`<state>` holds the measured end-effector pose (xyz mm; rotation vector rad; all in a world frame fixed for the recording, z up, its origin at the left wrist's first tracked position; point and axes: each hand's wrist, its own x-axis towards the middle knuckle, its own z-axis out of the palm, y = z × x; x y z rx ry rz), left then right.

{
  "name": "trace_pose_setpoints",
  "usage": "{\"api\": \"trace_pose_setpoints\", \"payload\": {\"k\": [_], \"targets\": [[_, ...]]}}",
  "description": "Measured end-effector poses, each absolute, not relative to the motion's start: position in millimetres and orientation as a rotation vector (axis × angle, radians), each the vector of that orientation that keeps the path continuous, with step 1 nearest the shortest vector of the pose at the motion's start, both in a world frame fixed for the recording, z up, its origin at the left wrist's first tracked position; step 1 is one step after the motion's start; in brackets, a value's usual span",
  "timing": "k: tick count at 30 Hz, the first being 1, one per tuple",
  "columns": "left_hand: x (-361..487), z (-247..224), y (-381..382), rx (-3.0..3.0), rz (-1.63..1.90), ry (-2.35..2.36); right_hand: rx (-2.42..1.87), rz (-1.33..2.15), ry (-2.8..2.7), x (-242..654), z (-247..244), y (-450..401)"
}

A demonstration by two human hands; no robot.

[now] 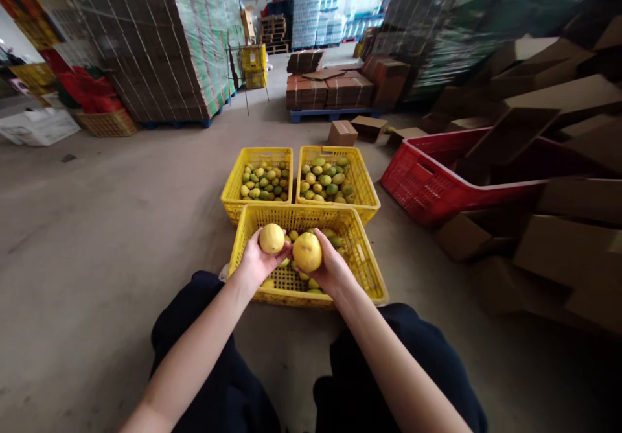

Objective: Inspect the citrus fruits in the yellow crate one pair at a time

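Yellow fruits | hands cupping one each | forearms angled inward above front crate

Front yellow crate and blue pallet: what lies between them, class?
In the head view: two rear yellow crates of fruit, then floor with small cardboard boxes before the pallet.

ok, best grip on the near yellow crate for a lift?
Probably the rims of its two short ends, coming in from left and right at once. The near yellow crate runs longer side to side, and its far wall sits close against the back left crate and back right crate, leaving little finger room. Its right end appears to have a handle slot.
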<state>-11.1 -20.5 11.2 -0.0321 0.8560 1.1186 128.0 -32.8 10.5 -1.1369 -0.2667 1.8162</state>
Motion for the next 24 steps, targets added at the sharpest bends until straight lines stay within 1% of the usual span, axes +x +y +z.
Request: {"api": "trace_pose_setpoints", "payload": {"k": [4,8,10,14,17,24], "targets": [[-9,9,-18,-0.101,1.196,0.901,-1.153,1.731,-0.182,129,11,-31],[-11,11,-19,-0.117,1.162,0.822,-1.096,1.881,-0.136,132,9,-29],[-12,12,-20,-0.153,1.163,0.774,-1.111,1.891,-0.122,132,6,-29],[-12,9,-19,-0.269,1.345,0.783,-1.180,1.763,-0.106,128,0,-28],[-14,6,-18,-0.282,1.433,0.809,-1.181,1.754,-0.103,128,-1,-27],[-16,9,-19,-0.276,1.294,0.746,-1.304,1.797,-0.070,132,-3,-25]]}}
